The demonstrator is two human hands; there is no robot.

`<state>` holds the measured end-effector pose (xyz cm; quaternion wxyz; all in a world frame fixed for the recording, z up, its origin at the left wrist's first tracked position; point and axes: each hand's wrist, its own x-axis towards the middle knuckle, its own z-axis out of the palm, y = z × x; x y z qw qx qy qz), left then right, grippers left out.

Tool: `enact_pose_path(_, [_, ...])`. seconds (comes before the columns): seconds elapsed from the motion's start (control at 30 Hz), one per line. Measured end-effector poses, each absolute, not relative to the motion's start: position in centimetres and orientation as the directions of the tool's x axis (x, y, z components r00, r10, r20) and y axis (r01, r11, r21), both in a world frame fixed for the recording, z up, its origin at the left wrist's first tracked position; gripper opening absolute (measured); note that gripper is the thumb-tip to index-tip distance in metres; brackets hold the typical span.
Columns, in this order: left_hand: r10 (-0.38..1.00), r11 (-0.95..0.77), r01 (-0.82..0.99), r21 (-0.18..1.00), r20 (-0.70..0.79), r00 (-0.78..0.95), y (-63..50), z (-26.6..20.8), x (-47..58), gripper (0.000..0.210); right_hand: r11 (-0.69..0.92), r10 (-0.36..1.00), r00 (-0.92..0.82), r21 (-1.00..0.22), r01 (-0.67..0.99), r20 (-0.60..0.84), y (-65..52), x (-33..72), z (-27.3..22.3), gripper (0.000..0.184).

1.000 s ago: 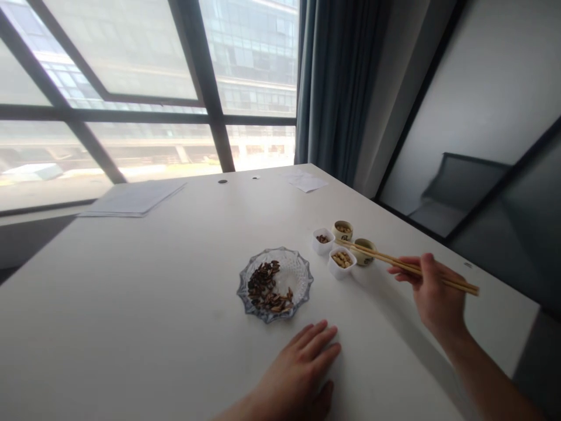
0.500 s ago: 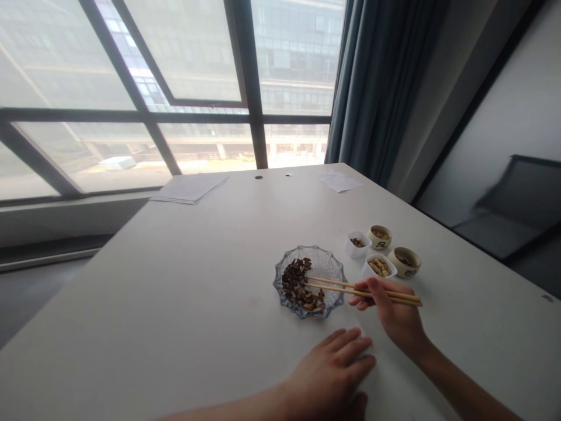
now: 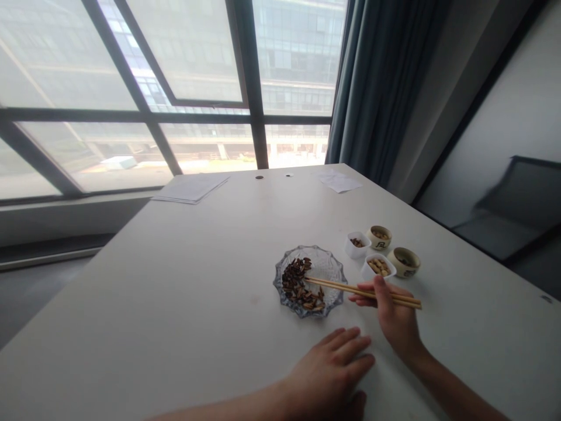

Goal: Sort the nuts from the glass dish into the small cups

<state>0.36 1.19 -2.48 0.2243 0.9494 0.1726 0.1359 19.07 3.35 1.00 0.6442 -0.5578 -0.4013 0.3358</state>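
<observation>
My right hand (image 3: 390, 310) holds a pair of wooden chopsticks (image 3: 350, 287), their tips close together at the dark pieces in a scalloped glass dish (image 3: 331, 266). Small dark brown pieces, like seeds or husks (image 3: 302, 286), lie along the dish's left and lower side. Whether the tips pinch one of them is too small to tell. My left hand (image 3: 333, 365) rests palm down on the table in front of the dish, fingers stretched and slightly apart, with nothing in it. Beyond my right hand stands a white cup (image 3: 370, 261) of pale nuts, perhaps peanuts.
Behind it are a second white cup (image 3: 354, 248) with dark pieces and two cream cups with dark markings, the rear cup (image 3: 380, 242) and the front cup (image 3: 407, 271). Paper sheets (image 3: 190, 188) lie at the table's far left, another sheet (image 3: 340, 181) far right. Windows and a curtain (image 3: 368, 88) stand behind.
The chopstick tips have come together; they were apart half a second ago. My left hand and the dish have stayed in place.
</observation>
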Motion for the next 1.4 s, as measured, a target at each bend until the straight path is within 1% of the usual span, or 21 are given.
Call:
enact_pose_path(0.2, [0.372,-0.842,0.252,0.477,0.175,0.912,1.5,-2.5,0.3,0.059,0.163,0.836,0.54,-0.983,-0.082,0.094,3.5,20.1,1.5,0.056])
enact_pose_path(0.33, [0.366,-0.842,0.247,0.479,0.173,0.914,1.6,-2.6,0.2,0.059,0.26,0.764,0.632,-0.959,-0.114,0.132,3.3,22.8,3.6,0.054])
enact_pose_path(0.4, [0.368,-0.839,0.245,0.485,0.175,0.913,1.6,-2.6,0.2,0.059,0.33,0.695,0.696,-0.94,-0.086,0.18,3.0,24.9,5.0,0.054])
enact_pose_path(0.53, [0.383,-0.827,0.262,0.498,0.156,0.91,1.6,-2.4,0.3,0.06,0.433,0.514,0.81,-0.9,0.038,0.282,1.6,29.5,6.9,0.05])
enact_pose_path(0.6, [0.392,-0.825,0.284,0.49,0.133,0.91,1.5,-2.2,0.3,0.065,0.451,0.437,0.844,-0.888,0.093,0.31,0.9,31.4,6.9,0.049])
enact_pose_path(0.7, [0.394,-0.829,0.292,0.477,0.128,0.91,1.6,-1.8,0.3,0.074,0.439,0.365,0.868,-0.884,0.159,0.337,-0.1,33.3,5.8,0.047])
enact_pose_path(0.77, [0.395,-0.83,0.286,0.48,0.144,0.907,1.6,-1.8,0.2,0.076,0.41,0.368,0.864,-0.894,0.179,0.342,-0.5,34.0,4.8,0.047])
enact_pose_path(0.9, [0.395,-0.832,0.286,0.475,0.146,0.907,1.7,-1.9,0.2,0.076,0.332,0.433,0.843,-0.926,0.178,0.318,-0.8,34.5,3.3,0.052])
enact_pose_path(1.03, [0.384,-0.839,0.288,0.461,0.128,0.914,1.8,-2.0,0.4,0.077,0.33,0.426,0.839,-0.922,0.204,0.338,-0.8,34.5,3.4,0.054])
enact_pose_path(1.2, [0.39,-0.836,0.31,0.453,0.093,0.916,1.7,-1.3,0.5,0.074,0.262,0.491,0.792,-0.929,0.261,0.362,-0.7,34.0,3.7,0.055])
enact_pose_path(1.4, [0.391,-0.83,0.299,0.471,0.109,0.914,1.6,-1.1,0.3,0.076,0.233,0.503,0.763,-0.914,0.333,0.407,-0.9,34.1,3.7,0.051])
